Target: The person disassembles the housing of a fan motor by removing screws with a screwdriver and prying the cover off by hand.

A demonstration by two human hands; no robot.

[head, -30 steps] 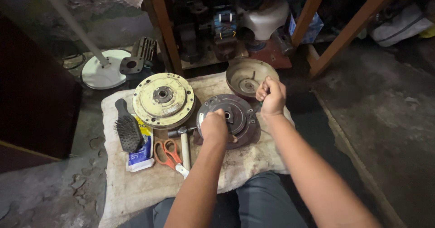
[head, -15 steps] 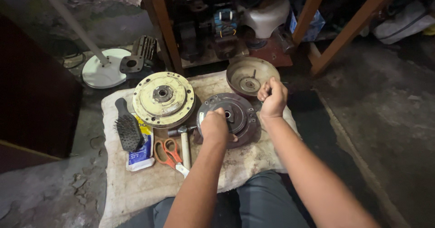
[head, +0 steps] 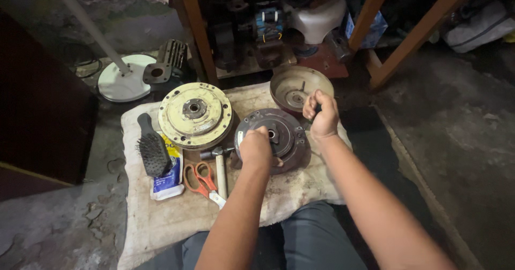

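The left hand (head: 256, 148) covers part of the dark round motor plate (head: 281, 136). The right hand (head: 322, 117) closes on a small dark tool, mostly hidden. Shelf clutter (head: 268, 28) is too dim to identify.

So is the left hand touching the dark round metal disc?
Touching. The head view shows the left hand resting on the dark disc, covering its near left part with no gap.

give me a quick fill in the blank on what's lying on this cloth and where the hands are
1. The left hand presses on the dark round ____.
2. The scissors have ____ handles.
3. The black brush lies to the ____ of the yellowish disc.
4. The right hand is closed in front of the metal ____.

Missing words: disc; orange; left; bowl
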